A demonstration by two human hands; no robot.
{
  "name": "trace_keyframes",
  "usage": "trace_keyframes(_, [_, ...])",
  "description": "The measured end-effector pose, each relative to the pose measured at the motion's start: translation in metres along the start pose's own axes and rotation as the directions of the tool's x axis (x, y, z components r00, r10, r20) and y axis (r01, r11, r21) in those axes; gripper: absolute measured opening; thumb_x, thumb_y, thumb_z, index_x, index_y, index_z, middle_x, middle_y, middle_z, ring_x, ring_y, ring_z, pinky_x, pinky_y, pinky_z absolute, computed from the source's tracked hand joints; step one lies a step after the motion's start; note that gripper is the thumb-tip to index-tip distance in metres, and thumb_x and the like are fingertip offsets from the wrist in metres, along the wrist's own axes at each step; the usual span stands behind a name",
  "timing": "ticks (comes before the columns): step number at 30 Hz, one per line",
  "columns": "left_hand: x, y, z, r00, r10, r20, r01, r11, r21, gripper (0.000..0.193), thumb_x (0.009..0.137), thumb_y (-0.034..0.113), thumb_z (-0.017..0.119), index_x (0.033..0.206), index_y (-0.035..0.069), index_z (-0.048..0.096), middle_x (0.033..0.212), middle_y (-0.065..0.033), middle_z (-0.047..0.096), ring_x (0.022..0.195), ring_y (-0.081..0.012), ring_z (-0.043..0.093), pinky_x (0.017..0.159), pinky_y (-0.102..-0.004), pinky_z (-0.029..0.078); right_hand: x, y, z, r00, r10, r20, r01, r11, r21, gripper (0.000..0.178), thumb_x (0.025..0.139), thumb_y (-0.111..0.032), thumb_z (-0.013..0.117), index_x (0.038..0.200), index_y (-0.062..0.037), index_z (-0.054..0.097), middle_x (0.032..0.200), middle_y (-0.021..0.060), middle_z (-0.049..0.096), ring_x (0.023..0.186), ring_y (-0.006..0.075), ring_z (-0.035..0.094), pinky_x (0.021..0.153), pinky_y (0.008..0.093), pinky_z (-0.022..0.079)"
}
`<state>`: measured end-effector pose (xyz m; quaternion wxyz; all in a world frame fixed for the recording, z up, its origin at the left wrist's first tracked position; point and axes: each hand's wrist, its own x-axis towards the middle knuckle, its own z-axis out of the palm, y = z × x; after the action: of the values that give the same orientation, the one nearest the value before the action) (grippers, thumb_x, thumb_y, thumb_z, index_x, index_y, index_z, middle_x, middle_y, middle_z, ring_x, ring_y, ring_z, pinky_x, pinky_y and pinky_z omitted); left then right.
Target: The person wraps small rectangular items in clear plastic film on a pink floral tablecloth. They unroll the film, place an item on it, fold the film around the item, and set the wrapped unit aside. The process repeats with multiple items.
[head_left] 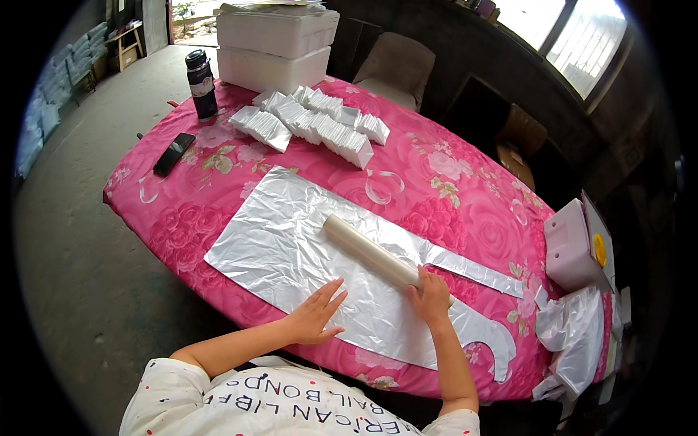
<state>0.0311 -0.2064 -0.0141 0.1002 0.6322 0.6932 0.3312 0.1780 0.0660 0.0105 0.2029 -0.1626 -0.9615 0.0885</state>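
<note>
A crinkled silvery plastic sheet, cut like a vest bag with two strap-like arms at its right end, lies spread on the table. Across its middle rests a smooth beige tube, slanting from upper left to lower right. My right hand is closed over the tube's near right end, its thumb on the near side. Flat on the sheet's near edge, my left hand has its fingers spread and holds nothing. A gap separates it from the tube.
Behind the sheet lie rows of folded white packets. White foam boxes, a dark flask and a black phone occupy the far left. At the right edge are a white bin and crumpled white plastic. Pink floral cloth covers the table.
</note>
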Motion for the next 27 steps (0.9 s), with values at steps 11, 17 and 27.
trace_keyframes(11, [-0.079, -0.071, -0.088, 0.956, -0.244, -0.165, 0.276, 0.936, 0.219, 0.072, 0.078, 0.031, 0.060, 0.134, -0.003, 0.029, 0.143, -0.0246, 0.018, 0.132, -0.0408, 0.020, 0.109, -0.0454, 0.018, 0.099, 0.030, -0.040, 0.991, -0.005, -0.134, 0.017, 0.996, 0.084, 0.050, 0.073, -0.012, 0.070, 0.120, -0.0048, 0.054, 0.093, 0.0147, 0.061, 0.087, 0.0321, 0.056, 0.077, 0.0407, 0.043])
trace_keyframes(17, [-0.135, -0.108, -0.114, 0.853, -0.422, -0.306, 0.511, 0.795, 0.327, 0.070, 0.080, 0.038, 0.052, 0.132, -0.003, 0.032, 0.142, -0.0240, 0.023, 0.130, -0.0422, 0.023, 0.107, -0.0478, 0.021, 0.279, 0.116, -0.011, 0.970, 0.081, -0.229, -0.136, 0.962, -0.235, 0.046, 0.080, -0.025, 0.064, 0.122, -0.0101, 0.053, 0.098, 0.0164, 0.062, 0.089, 0.0336, 0.058, 0.080, 0.0429, 0.045])
trace_keyframes(27, [-0.152, -0.110, -0.111, 0.836, -0.464, -0.292, 0.543, 0.777, 0.320, 0.068, 0.083, 0.049, 0.041, 0.124, -0.005, 0.040, 0.130, -0.0265, 0.040, 0.121, -0.0442, 0.035, 0.102, -0.0493, 0.028, 0.438, 0.135, 0.110, 0.953, 0.304, -0.017, -0.285, 0.872, -0.397, 0.048, 0.079, -0.030, 0.065, 0.124, -0.0204, 0.053, 0.098, 0.0134, 0.064, 0.095, 0.0343, 0.059, 0.083, 0.0431, 0.047])
